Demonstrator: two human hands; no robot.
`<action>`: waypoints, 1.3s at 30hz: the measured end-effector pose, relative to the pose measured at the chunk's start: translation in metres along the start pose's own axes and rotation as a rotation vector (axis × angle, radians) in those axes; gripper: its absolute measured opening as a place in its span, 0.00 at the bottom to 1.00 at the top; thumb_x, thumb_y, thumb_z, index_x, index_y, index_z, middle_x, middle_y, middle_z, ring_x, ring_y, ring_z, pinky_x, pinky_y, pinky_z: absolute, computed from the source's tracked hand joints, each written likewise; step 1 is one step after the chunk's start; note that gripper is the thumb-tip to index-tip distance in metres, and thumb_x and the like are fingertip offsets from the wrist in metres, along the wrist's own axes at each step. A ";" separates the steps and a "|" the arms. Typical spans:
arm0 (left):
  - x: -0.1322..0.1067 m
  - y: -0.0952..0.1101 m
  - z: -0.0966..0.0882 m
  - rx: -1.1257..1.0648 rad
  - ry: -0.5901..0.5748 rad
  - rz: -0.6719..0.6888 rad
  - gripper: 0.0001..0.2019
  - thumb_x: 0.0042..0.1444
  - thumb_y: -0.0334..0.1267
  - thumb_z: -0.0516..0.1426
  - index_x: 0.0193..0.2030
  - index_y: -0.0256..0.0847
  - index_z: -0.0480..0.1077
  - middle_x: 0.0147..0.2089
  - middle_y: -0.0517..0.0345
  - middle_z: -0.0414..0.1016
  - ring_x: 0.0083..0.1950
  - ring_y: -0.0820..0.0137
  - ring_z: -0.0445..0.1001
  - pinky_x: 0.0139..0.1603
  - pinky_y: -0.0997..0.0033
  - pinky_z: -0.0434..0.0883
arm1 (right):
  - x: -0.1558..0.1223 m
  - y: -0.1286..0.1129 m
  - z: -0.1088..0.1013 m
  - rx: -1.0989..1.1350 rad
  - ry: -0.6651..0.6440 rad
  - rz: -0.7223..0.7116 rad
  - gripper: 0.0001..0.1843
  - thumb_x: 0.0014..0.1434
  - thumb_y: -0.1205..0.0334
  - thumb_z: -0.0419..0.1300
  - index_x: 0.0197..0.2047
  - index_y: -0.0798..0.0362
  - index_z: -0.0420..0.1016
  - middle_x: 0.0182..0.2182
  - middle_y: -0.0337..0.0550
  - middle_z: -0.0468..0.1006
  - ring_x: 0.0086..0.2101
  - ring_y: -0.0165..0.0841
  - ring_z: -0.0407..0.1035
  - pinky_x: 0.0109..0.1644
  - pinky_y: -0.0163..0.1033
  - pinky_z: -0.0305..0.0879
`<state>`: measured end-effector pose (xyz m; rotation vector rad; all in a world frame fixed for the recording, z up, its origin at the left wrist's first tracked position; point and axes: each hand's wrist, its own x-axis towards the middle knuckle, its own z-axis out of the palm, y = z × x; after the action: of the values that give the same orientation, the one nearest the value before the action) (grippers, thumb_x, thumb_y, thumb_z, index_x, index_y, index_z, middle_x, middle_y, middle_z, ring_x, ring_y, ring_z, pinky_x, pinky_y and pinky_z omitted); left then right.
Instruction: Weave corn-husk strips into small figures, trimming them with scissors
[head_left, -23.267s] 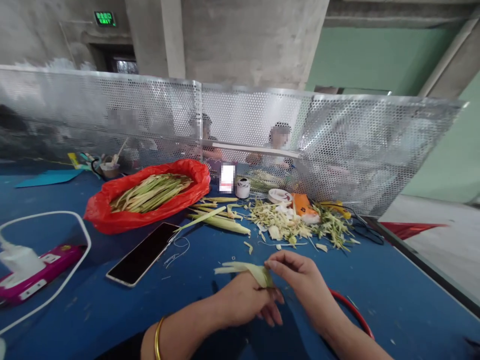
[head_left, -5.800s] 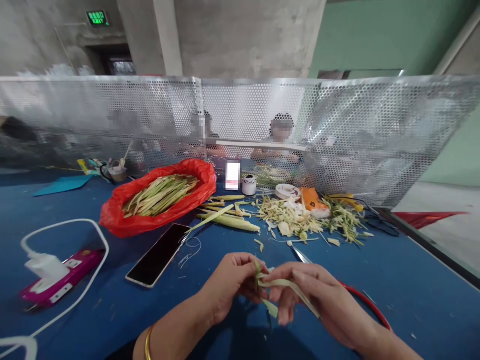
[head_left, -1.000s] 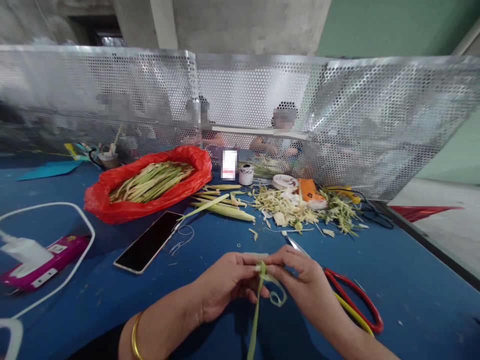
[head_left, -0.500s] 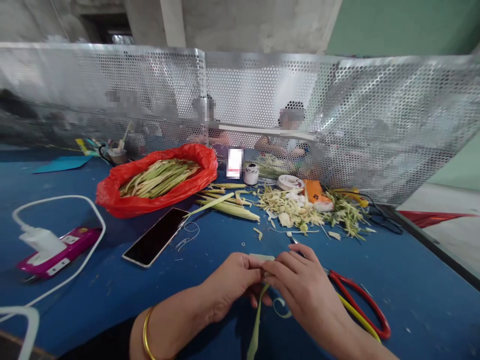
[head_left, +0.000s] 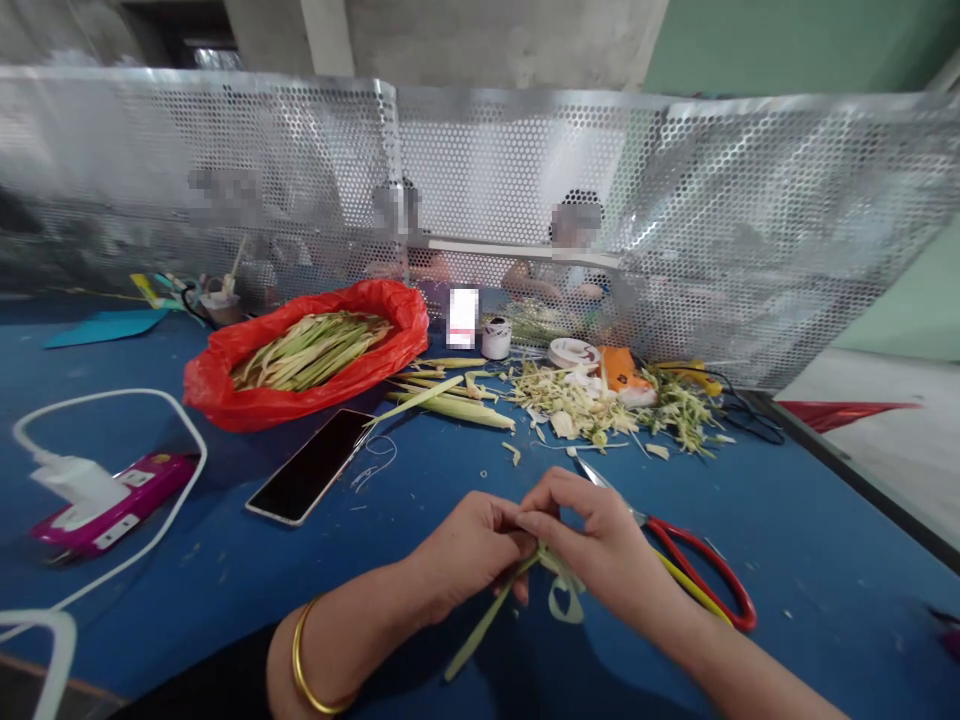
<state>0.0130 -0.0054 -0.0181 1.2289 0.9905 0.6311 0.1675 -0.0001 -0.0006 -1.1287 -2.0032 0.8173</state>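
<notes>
My left hand (head_left: 466,545), with a gold bangle on its wrist, pinches a pale green leaf strip (head_left: 480,635) in front of me. One end of the strip hangs down to the lower left. My right hand (head_left: 592,530) meets it, fingers closed on the same strip near a knotted or folded part. Below my right fingers dangles a curled pale loop (head_left: 566,603). The exact fingertip contact is partly hidden. Scissors with red and yellow handles (head_left: 709,570) lie on the blue table, partly behind my right hand and forearm.
A red plastic bag (head_left: 217,400) holds many long leaf strips. Nearby are a dark phone (head_left: 311,470), loose husks (head_left: 465,408), a heap of scraps (head_left: 570,400), a white tape roll (head_left: 574,353) and a purple power strip (head_left: 142,500). Behind a perforated screen (head_left: 510,150) sit people.
My right hand has shifted its grip, its wrist lifting slightly. The strip's hanging end has swung left, and the curled loop sits lower. The view has shifted a little.
</notes>
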 end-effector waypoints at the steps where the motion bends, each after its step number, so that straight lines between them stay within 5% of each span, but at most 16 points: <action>1: 0.000 0.001 0.000 0.020 0.003 -0.003 0.08 0.49 0.35 0.53 0.20 0.39 0.65 0.14 0.65 0.63 0.15 0.78 0.61 0.19 0.77 0.54 | 0.002 -0.003 0.000 0.018 0.011 0.024 0.09 0.58 0.65 0.59 0.26 0.51 0.74 0.25 0.37 0.73 0.28 0.31 0.67 0.33 0.35 0.62; 7: -0.002 0.003 -0.001 0.085 -0.023 0.011 0.06 0.44 0.31 0.52 0.18 0.40 0.62 0.13 0.67 0.60 0.15 0.77 0.59 0.21 0.76 0.55 | 0.009 -0.010 0.005 0.121 0.080 0.127 0.08 0.55 0.62 0.57 0.26 0.52 0.73 0.23 0.37 0.73 0.27 0.30 0.66 0.31 0.34 0.60; 17: 0.000 -0.001 -0.001 0.292 -0.041 0.049 0.11 0.47 0.32 0.51 0.29 0.35 0.75 0.14 0.65 0.62 0.16 0.76 0.58 0.23 0.75 0.55 | 0.029 -0.006 0.016 0.520 0.355 0.189 0.08 0.55 0.58 0.58 0.28 0.53 0.71 0.17 0.32 0.68 0.18 0.27 0.64 0.25 0.33 0.61; 27: 0.000 0.003 0.000 -0.238 -0.056 0.025 0.15 0.49 0.46 0.57 0.32 0.33 0.75 0.32 0.50 0.78 0.23 0.74 0.69 0.31 0.71 0.68 | 0.019 0.003 0.018 0.631 0.288 0.226 0.08 0.57 0.57 0.57 0.31 0.52 0.70 0.23 0.38 0.77 0.23 0.29 0.70 0.22 0.30 0.64; 33: 0.001 -0.004 0.003 -0.119 0.013 -0.107 0.21 0.50 0.53 0.60 0.37 0.32 0.74 0.31 0.51 0.77 0.14 0.83 0.57 0.14 0.79 0.44 | 0.016 0.003 0.021 0.658 0.197 0.158 0.06 0.58 0.60 0.57 0.31 0.51 0.68 0.25 0.36 0.77 0.29 0.31 0.74 0.30 0.32 0.68; 39: -0.002 -0.009 0.012 -0.089 -0.024 -0.063 0.18 0.52 0.47 0.60 0.32 0.29 0.76 0.27 0.49 0.77 0.15 0.82 0.55 0.16 0.77 0.48 | 0.014 -0.005 0.022 0.608 0.211 0.023 0.06 0.59 0.61 0.57 0.30 0.51 0.68 0.28 0.36 0.74 0.34 0.31 0.73 0.39 0.35 0.67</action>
<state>0.0213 -0.0148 -0.0259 1.1209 0.9672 0.6036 0.1423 0.0057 -0.0055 -0.8367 -1.4232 1.1632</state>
